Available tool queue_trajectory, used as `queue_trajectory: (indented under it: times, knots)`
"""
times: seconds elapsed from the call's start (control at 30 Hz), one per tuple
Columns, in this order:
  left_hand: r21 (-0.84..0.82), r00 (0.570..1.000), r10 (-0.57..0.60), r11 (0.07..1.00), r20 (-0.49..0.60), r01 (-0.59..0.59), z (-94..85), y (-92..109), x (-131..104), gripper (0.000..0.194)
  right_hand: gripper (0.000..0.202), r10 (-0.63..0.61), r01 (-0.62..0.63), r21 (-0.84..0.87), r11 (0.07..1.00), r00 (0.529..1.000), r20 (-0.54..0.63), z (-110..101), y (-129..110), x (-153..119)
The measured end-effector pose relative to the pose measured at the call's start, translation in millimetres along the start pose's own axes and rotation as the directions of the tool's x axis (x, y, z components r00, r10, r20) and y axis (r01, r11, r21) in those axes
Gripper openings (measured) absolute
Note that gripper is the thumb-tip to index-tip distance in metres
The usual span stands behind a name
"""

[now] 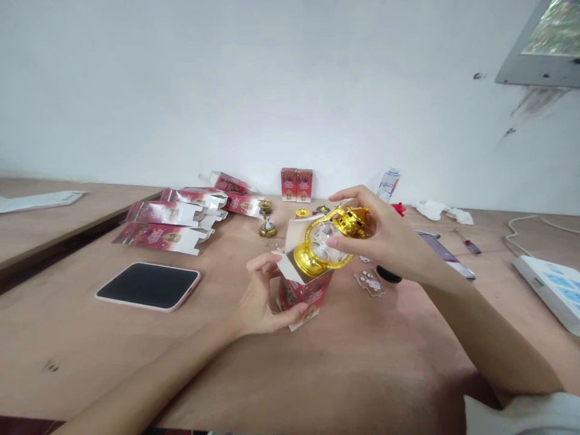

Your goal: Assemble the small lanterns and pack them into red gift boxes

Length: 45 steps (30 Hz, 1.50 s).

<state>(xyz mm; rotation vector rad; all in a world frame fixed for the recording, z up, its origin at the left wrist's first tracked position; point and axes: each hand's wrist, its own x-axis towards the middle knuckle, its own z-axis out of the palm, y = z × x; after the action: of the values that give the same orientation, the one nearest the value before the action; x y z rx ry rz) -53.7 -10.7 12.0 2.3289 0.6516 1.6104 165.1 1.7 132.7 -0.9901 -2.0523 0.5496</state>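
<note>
My left hand [265, 299] grips a red printed carton [308, 295] by its side, and the white top flaps stand open. In my right hand [378, 235] is a golden lantern ornament [310, 258] with a clear round middle, held by its upper part between thumb and fingers. The ornament is tilted, its golden base at the mouth of the carton and its top leaning right. How far the base sits inside is partly hidden by the flaps. Behind the carton, a small bronze-coloured hourglass-shaped ornament [267, 220] stands on the table.
Flattened red cartons [167, 226] lie in a pile at left, behind a phone [147, 286]. Two closed cartons [296, 184] stand against the wall. A bottle [388, 184], crumpled tissue [430, 209], a screwdriver [469, 243] and a white power strip [550, 290] are at right.
</note>
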Motion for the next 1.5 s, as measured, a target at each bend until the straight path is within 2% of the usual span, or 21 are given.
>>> queue_trajectory:
  times: [0.07,0.17,0.3,0.4,0.5,0.63,0.83,1.0,1.1,1.23,1.37,1.5]
  knots:
    - [-0.019,1.0,0.015,1.0,0.008,-0.015,2.2,1,0,0.074,0.05,-0.033,0.029,-0.067,0.997,0.997,-0.063,8,-4,-4]
    - [-0.069,0.999,0.036,0.997,0.025,-0.034,4.1,1,-1,0.075,0.047,-0.18,0.165,-0.153,0.974,0.98,-0.086,21,-6,-8]
    - [-0.039,1.0,-0.003,0.999,-0.023,0.002,4.1,-1,-4,0.076,0.041,-0.34,0.349,-0.264,0.899,0.937,0.078,31,-2,-9]
    - [-0.007,0.998,-0.01,1.0,-0.059,0.009,4.1,-4,-7,0.078,0.039,-0.325,0.376,-0.284,0.882,0.922,0.209,30,1,-9]
    - [-0.004,0.999,0.011,1.0,-0.046,-0.011,4.9,-5,-8,0.078,0.034,-0.272,0.353,-0.27,0.896,0.916,0.294,25,2,-7]
    - [-0.071,1.0,0.025,0.997,0.01,-0.025,5.4,-4,-6,0.078,0.033,-0.308,0.358,-0.223,0.907,0.923,0.23,21,4,-2]
    - [-0.061,0.996,-0.085,0.994,0.011,0.086,6.1,-1,-8,0.083,0.027,-0.388,0.406,-0.179,0.896,0.913,0.127,27,10,3]
    - [-0.075,0.995,-0.101,0.992,-0.001,0.1,6.9,-3,-10,0.085,0.022,-0.541,0.557,-0.276,0.783,0.829,0.141,37,13,2]
    - [-0.055,0.994,-0.105,0.993,0.009,0.105,6.2,-5,-11,0.088,0.023,-0.591,0.615,-0.297,0.73,0.787,0.178,41,15,1]
    - [0.018,0.994,-0.106,0.994,0.032,0.105,4.1,-4,-12,0.09,0.02,-0.556,0.61,-0.285,0.739,0.792,0.253,39,17,1]
    - [0.086,0.99,-0.079,0.994,0.113,0.07,0.3,1,-8,0.089,0.012,-0.486,0.568,-0.248,0.785,0.812,0.323,33,17,2]
    - [0.198,0.977,-0.087,0.979,0.194,0.048,-3.0,5,-5,0.087,0.009,-0.464,0.576,-0.217,0.788,0.787,0.406,28,15,5]
